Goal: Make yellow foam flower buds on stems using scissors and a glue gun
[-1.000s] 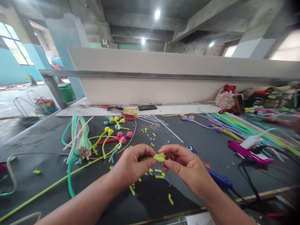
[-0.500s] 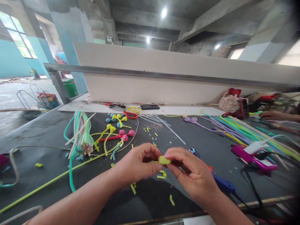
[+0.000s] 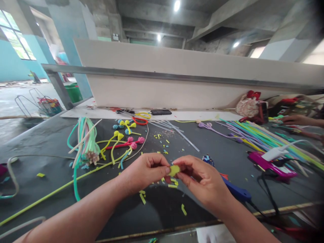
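A small yellow-green piece (image 3: 174, 170) is pinched between both hands above the dark table (image 3: 162, 216). My left hand (image 3: 152, 170) grips its left side with thumb and fingers pressed together. On its right side, the thumb and index finger of my right hand (image 3: 199, 175) close on it. Short yellow-green offcuts (image 3: 172, 186) lie beneath and around the hands. Beyond my left hand rest yellow knotted stems (image 3: 118, 135) and pink knotted stems (image 3: 134, 141).
A bundle of soft strips (image 3: 88, 145) lies left, more long strips (image 3: 263, 135) right. A purple power strip (image 3: 273, 165) and a blue-handled tool (image 3: 238, 190) with cords sit right. Another person's hand (image 3: 296, 119) is at the far right. A phone (image 3: 161, 111) lies at the back.
Both hands have shifted slightly left, still holding the yellow-green piece, which now looks turned and rounder. The view has tilted down a little.
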The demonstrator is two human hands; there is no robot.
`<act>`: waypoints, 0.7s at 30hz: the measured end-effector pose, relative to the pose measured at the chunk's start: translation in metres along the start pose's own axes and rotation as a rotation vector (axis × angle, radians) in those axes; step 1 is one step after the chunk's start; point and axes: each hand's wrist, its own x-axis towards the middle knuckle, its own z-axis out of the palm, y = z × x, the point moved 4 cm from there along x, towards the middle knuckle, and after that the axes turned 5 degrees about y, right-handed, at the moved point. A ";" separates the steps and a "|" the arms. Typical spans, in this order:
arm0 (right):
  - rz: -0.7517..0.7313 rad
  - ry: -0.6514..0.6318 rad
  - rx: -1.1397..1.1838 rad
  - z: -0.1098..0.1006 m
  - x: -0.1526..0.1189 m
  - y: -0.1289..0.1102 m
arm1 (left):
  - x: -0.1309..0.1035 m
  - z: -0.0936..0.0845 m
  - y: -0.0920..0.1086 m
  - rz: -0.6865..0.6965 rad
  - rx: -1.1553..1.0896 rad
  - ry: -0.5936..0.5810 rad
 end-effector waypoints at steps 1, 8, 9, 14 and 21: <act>0.026 -0.003 0.005 0.001 0.001 0.001 | 0.000 0.000 0.000 0.023 0.036 0.019; 0.302 -0.036 0.262 0.006 0.008 0.017 | -0.006 -0.001 0.009 0.279 0.399 0.091; 0.324 -0.040 0.307 0.006 0.008 0.018 | -0.007 0.000 0.010 0.310 0.444 0.091; 0.379 -0.060 0.430 0.008 0.006 0.022 | -0.011 0.001 0.012 0.438 0.595 0.095; 0.329 -0.110 0.484 0.006 0.010 0.021 | -0.008 -0.006 0.009 0.428 0.612 0.165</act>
